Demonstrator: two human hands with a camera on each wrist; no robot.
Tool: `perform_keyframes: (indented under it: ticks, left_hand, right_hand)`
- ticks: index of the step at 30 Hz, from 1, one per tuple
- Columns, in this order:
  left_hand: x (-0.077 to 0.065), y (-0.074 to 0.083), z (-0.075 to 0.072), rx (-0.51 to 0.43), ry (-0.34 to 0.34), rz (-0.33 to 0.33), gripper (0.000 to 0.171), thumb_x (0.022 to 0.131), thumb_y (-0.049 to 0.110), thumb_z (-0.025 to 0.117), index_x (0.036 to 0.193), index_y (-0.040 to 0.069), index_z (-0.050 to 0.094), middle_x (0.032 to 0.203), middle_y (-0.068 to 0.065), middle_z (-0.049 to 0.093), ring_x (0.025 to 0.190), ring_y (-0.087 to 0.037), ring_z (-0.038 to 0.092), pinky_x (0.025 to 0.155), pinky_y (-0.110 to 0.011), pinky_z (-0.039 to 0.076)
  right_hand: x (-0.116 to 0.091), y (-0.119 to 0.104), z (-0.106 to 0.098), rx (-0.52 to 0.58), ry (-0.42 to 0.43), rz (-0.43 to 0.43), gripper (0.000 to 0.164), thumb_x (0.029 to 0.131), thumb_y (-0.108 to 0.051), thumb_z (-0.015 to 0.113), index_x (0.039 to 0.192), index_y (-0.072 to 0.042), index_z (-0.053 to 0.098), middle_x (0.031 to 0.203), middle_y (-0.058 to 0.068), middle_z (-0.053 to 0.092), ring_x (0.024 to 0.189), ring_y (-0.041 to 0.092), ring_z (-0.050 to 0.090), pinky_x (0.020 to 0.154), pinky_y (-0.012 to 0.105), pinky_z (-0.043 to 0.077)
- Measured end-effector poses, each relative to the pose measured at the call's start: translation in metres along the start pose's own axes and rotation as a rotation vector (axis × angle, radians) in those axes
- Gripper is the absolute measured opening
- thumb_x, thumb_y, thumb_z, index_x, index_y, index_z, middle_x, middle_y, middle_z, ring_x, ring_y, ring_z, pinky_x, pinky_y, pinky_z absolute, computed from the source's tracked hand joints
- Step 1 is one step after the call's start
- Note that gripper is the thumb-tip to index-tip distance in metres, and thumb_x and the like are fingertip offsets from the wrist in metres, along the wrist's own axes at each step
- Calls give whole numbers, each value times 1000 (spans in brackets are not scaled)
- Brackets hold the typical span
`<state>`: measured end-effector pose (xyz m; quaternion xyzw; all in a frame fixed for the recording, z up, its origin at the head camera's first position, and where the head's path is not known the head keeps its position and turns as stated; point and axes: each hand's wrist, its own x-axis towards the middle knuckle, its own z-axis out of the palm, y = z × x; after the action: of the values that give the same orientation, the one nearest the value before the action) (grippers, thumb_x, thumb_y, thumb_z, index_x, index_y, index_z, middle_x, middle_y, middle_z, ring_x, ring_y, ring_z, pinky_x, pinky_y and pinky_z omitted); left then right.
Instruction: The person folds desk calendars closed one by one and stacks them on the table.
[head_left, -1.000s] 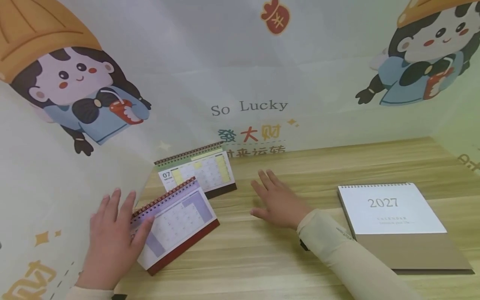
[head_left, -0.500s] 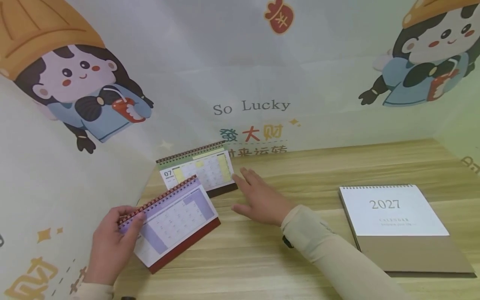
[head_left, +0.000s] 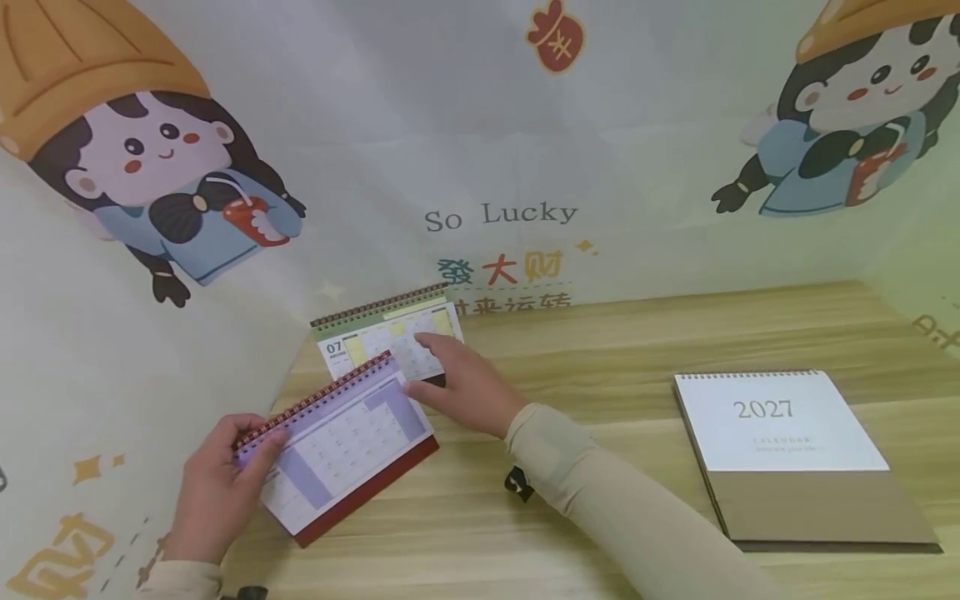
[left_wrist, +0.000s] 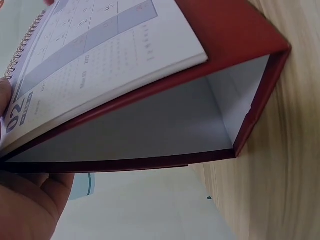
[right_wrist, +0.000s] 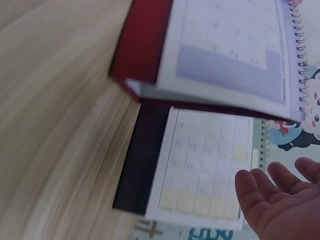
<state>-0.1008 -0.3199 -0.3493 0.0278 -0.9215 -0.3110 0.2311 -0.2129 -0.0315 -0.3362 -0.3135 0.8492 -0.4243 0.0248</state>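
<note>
A purple desk calendar [head_left: 348,446] with a dark red base stands tilted at the left of the table in the head view. My left hand [head_left: 221,483] grips its upper left edge, thumb on the page and fingers behind. The left wrist view looks into the hollow of its red stand [left_wrist: 145,125]. My right hand [head_left: 472,383] is at the calendar's right end, fingers extended; whether the thumb touches it I cannot tell. In the right wrist view the right fingers [right_wrist: 285,190] hold nothing. Behind stands a green-topped desk calendar [head_left: 356,342], partly hidden by the purple calendar and my right hand.
A white and brown 2027 calendar [head_left: 802,450] stands at the right of the wooden table [head_left: 600,350]. A printed cloth backdrop [head_left: 360,183] with cartoon figures rises behind the table and along both sides.
My left hand has gone from spread fingers beside the purple calendar to gripping its left edge. My right hand has moved left, to that calendar's right end. The calendars have hardly moved.
</note>
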Motion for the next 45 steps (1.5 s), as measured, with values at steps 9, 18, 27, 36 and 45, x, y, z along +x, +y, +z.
perform_keyframes:
  ticks: [9, 18, 27, 36, 45]
  left_hand:
    - [-3, 0, 2, -21, 9, -2, 23, 96, 22, 68, 108, 5, 58, 88, -13, 66, 61, -12, 57, 48, -25, 49]
    - [-5, 4, 4, -6, 48, -63, 25, 94, 21, 72, 109, 4, 60, 89, -14, 67, 60, -11, 55, 47, -23, 46]
    - [-9, 8, 0, -86, 27, -299, 43, 91, 41, 72, 120, 11, 60, 101, -14, 67, 66, -14, 60, 51, -27, 50]
    - [-9, 9, 7, -210, 14, -435, 49, 92, 43, 70, 125, 11, 53, 106, -9, 64, 75, -11, 60, 59, -25, 51]
    - [-8, 10, 11, -236, 31, -488, 47, 91, 47, 69, 116, 10, 54, 91, 4, 64, 74, -11, 60, 60, -25, 50]
  right_hand:
    - [28, -24, 24, 96, -22, -13, 60, 95, -41, 67, 145, -12, 49, 148, 0, 49, 138, 16, 40, 111, 30, 33]
    - [37, -10, 47, 202, 22, 20, 36, 97, -34, 66, 129, -23, 56, 130, -4, 60, 107, 9, 56, 90, 28, 46]
    - [37, -10, 54, 236, 45, 29, 50, 97, -35, 65, 142, -23, 48, 130, 1, 62, 99, 10, 59, 94, 31, 46]
    - [37, -8, 56, 282, 53, 103, 27, 96, -38, 64, 112, -19, 54, 88, -3, 64, 74, 11, 59, 70, 27, 50]
    - [36, -13, 57, 192, 124, 121, 27, 94, -42, 66, 103, -19, 58, 99, -4, 55, 82, 11, 54, 75, 25, 48]
